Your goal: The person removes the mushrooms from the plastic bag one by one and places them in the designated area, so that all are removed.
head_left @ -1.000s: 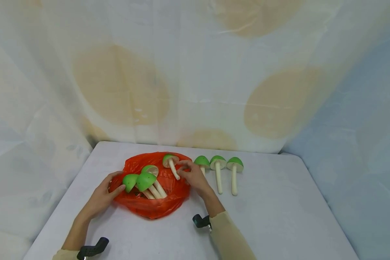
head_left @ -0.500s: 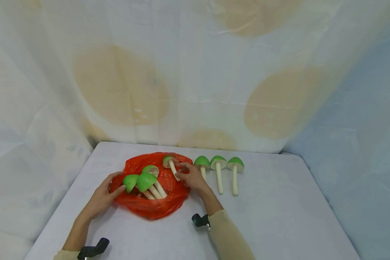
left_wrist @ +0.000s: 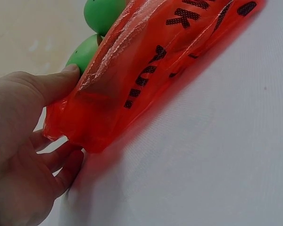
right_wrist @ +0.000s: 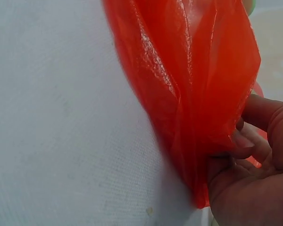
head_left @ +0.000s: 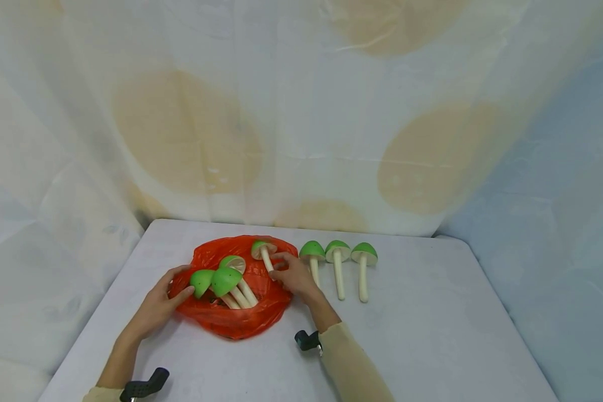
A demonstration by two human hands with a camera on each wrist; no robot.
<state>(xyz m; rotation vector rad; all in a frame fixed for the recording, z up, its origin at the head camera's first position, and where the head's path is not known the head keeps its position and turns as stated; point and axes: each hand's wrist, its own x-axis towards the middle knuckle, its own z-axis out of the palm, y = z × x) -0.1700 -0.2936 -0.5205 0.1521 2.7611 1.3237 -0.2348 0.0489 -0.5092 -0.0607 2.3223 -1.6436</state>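
White surface (head_left: pixel 432 324) is stretching back to a pale, sheet-like back wall (head_left: pixel 301 95) (cloth or plastic, can't tell which), its large tan round patches (head_left: pixel 186 134) showing blurred edges. Left wall (head_left: pixel 55 212) is slanting inward, off-white and creasing, faint grey leaf-like marks (head_left: pixel 72 304) showing. Right wall (head_left: pixel 558 195) is hanging bluish and wrinkled. Small dark gap (head_left: pixel 143 218) is showing at the surface's far left corner. Light is falling soft, muted.

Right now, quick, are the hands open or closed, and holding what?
Left hand: holding the red bag by its edge.
Right hand: pinching the red bag too.
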